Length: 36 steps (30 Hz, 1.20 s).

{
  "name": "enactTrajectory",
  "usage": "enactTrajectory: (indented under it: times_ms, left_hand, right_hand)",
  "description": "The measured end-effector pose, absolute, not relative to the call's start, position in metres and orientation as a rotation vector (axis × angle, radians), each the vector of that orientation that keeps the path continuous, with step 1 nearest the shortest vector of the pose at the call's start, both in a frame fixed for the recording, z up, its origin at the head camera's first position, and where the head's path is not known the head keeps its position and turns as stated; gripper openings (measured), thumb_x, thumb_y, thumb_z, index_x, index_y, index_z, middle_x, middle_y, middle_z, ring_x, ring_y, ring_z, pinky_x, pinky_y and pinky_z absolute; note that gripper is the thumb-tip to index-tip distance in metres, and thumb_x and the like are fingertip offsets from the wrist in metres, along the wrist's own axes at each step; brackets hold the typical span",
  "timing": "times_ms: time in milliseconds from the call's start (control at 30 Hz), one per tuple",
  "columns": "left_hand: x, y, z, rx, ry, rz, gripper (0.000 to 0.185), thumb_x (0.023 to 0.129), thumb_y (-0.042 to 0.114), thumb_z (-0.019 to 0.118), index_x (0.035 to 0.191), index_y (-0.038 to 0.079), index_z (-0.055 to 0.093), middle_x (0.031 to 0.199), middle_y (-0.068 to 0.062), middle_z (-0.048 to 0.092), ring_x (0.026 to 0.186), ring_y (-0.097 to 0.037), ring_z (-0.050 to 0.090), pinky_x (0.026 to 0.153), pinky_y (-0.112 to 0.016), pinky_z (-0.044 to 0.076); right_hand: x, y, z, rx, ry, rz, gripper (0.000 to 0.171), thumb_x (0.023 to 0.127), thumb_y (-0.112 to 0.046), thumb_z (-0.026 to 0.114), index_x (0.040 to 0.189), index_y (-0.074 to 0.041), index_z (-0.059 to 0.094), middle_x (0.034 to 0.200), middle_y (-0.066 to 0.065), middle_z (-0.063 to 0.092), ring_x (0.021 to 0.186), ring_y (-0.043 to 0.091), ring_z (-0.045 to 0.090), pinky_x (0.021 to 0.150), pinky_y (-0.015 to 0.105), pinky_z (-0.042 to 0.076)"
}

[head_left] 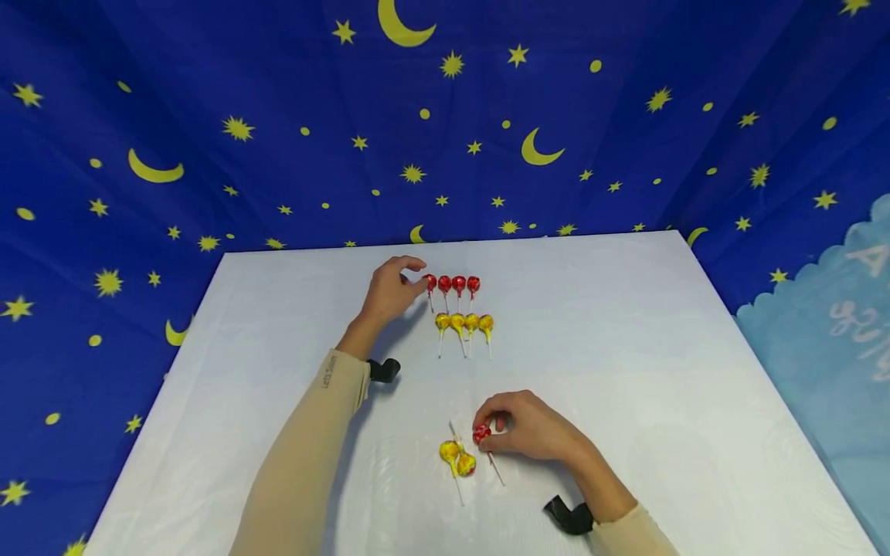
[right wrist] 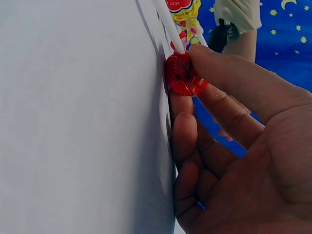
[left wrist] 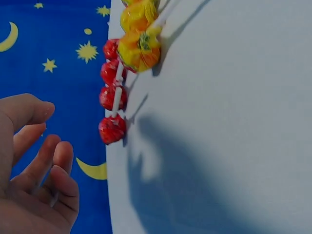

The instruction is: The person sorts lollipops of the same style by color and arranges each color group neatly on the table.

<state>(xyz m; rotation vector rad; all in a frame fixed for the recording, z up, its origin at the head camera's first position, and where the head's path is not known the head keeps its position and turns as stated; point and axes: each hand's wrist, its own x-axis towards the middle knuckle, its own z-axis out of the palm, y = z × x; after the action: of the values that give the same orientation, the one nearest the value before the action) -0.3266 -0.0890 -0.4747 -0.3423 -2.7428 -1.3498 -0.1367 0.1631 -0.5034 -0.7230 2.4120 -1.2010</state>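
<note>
Foreground: two yellow lollipops [head_left: 449, 452] (one wrapper [right wrist: 192, 13] reads "BEST"); beside them, right hand [head_left: 534, 429], fingers pinching red lollipop [head_left: 480, 434]. Beyond: lettered left sleeve [head_left: 306, 440], four yellow lollipops [head_left: 471, 322]; farthest, left hand [head_left: 389, 291], fingers apart, beside four red lollipops [head_left: 459, 283].

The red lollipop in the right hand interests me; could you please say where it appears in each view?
Head: the red lollipop is low, slightly right of centre, in the right hand.
Left wrist: not in it.
Right wrist: upper part, slightly right of centre, pinched.
Shared landmark: the blue cloth with yellow stars.
</note>
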Motion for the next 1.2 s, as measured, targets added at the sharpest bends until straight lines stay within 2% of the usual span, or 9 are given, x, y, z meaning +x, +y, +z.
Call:
enactTrajectory:
  times_ms: [133,400,800,1200]
  left_hand:
    - [-0.316,-0.089,-0.472,-0.434,-2.722,-1.363,0.025,0.088,0.018,0.07,0.112,0.01,0.067,0.108,-0.006,0.063,0.068,-0.02,0.053,0.06,-0.035,0.044]
    - [-0.296,-0.089,-0.471,-0.534,-2.71,-1.36,0.02,0.09,0.028,0.069,0.104,0.013,0.07,0.096,0.005,0.066,0.075,-0.016,0.055,0.063,-0.034,0.046]
    - [-0.245,-0.096,-0.482,-0.719,-2.819,-1.347,0.02,0.09,0.025,0.069,0.103,0.011,0.071,0.089,0.008,0.064,0.069,-0.013,0.056,0.055,-0.031,0.048]
    - [-0.198,-0.094,-0.491,-0.91,-2.819,-1.327,0.018,0.087,0.025,0.072,0.1,0.012,0.071,0.085,0.015,0.062,0.069,-0.005,0.056,0.062,-0.026,0.047]
  right_hand:
    - [-0.137,0.163,-0.503,-0.701,2.4,-1.198,0.018,0.079,-0.027,0.08,0.094,-0.027,0.07,0.082,-0.013,0.063,0.073,0.01,0.053,0.063,0.026,0.044]
    - [-0.136,0.164,-0.505,-0.675,2.398,-1.197,0.018,0.079,-0.026,0.081,0.094,-0.026,0.071,0.081,-0.012,0.062,0.072,0.01,0.053,0.063,0.027,0.044]
    - [-0.132,0.158,-0.508,-0.67,2.372,-1.223,0.019,0.079,-0.027,0.081,0.095,-0.026,0.07,0.081,-0.01,0.062,0.071,0.009,0.054,0.064,0.026,0.045]
    - [-0.137,0.162,-0.503,-0.686,2.399,-1.198,0.019,0.079,-0.026,0.08,0.095,-0.027,0.07,0.081,-0.011,0.062,0.072,0.01,0.054,0.064,0.027,0.045]
